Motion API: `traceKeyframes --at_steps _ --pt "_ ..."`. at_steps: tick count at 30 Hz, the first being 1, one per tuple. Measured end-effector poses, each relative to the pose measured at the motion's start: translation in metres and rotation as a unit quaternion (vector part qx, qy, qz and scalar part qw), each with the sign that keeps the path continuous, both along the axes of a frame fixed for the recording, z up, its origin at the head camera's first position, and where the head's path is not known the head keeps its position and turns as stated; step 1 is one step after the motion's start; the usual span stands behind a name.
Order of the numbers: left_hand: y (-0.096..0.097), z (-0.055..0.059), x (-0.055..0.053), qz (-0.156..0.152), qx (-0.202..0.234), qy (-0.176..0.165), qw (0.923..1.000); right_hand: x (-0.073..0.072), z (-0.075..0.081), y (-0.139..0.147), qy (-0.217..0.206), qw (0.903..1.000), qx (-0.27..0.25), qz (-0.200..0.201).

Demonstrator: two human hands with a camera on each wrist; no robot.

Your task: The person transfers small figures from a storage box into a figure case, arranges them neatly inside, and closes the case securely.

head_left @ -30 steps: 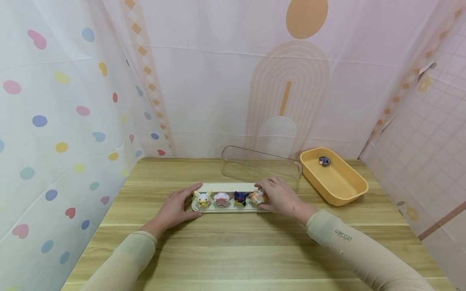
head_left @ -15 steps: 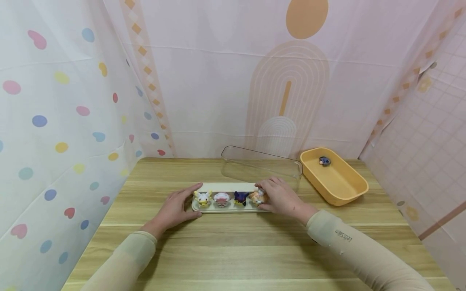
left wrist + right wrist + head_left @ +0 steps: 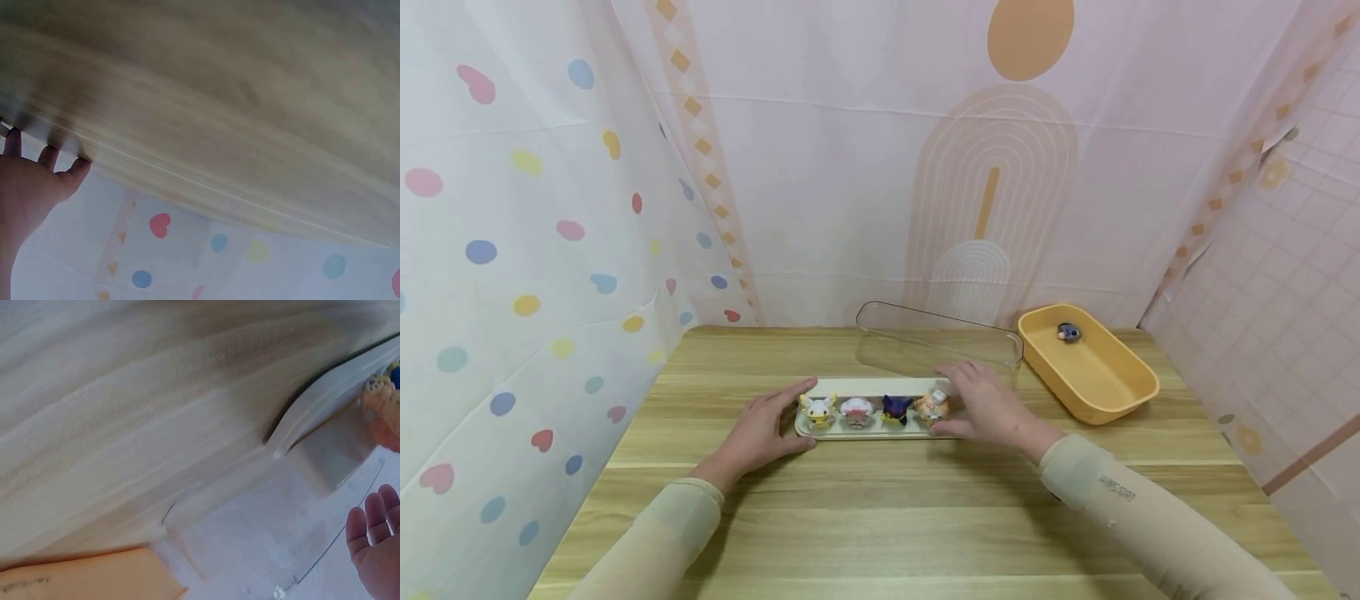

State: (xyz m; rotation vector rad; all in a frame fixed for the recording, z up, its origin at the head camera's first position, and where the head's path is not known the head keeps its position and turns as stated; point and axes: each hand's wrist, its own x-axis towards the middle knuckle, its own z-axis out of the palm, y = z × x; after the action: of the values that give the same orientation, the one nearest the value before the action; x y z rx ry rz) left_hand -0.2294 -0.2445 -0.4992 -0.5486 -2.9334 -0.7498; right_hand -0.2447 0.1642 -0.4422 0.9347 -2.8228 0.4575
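A long cream display base (image 3: 872,387) lies on the wooden table with a row of small figurines on it. From left they are a white-and-yellow one (image 3: 817,410), a white-and-pink one (image 3: 856,412), a dark purple one (image 3: 896,408) and an orange one (image 3: 932,407). My left hand (image 3: 762,429) grips the base's left end between thumb and fingers; its fingertips also show in the left wrist view. Around the right end, my right hand (image 3: 988,408) holds its thumb and fingers apart, beside the orange figurine. In the right wrist view its fingers are loosely extended, away from that figurine.
Behind the base a clear plastic cover (image 3: 936,333) stands near the curtain. At the back right is a yellow tray (image 3: 1123,404) holding a small blue-grey figurine (image 3: 1068,332). Patterned curtains (image 3: 820,208) enclose the table (image 3: 880,517) at the back and sides.
My right hand has let go of the orange figurine and drawn slightly right, its fingers spreading. The orange figurine stays at the base's right end. My left hand has not moved.
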Motion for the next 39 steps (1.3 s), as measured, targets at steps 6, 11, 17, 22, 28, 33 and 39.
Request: traceKeyframes --at_steps 6,11,17,22,28,33,39 --pt "0.0 -0.001 0.001 0.002 0.001 -0.005 1.0 -0.008 0.021 0.021 0.041 0.9987 -0.027 -0.014" --pt "0.0 0.0 0.002 0.003 0.006 -0.009 0.9999 -0.026 0.049 0.053 0.073 0.9919 -0.086 -0.058" --pt "0.0 0.0 0.001 0.005 0.004 -0.01 0.9999 -0.056 0.079 0.101 0.015 0.9634 -0.213 -0.162" --pt "-0.005 0.0 0.005 0.015 0.001 -0.007 0.9999 -0.084 0.087 0.135 -0.035 0.9337 -0.264 -0.239" --pt "-0.011 0.0 0.011 0.022 -0.002 -0.003 0.9998 -0.108 0.073 0.156 -0.119 0.9461 -0.143 -0.265" --pt "-0.013 0.0 0.015 0.029 -0.001 -0.002 0.9996 -0.118 0.058 0.154 -0.164 0.961 0.012 -0.223" --pt "-0.004 0.001 0.014 0.024 0.002 -0.005 0.9997 -0.123 0.035 0.158 -0.148 0.9722 0.062 -0.171"
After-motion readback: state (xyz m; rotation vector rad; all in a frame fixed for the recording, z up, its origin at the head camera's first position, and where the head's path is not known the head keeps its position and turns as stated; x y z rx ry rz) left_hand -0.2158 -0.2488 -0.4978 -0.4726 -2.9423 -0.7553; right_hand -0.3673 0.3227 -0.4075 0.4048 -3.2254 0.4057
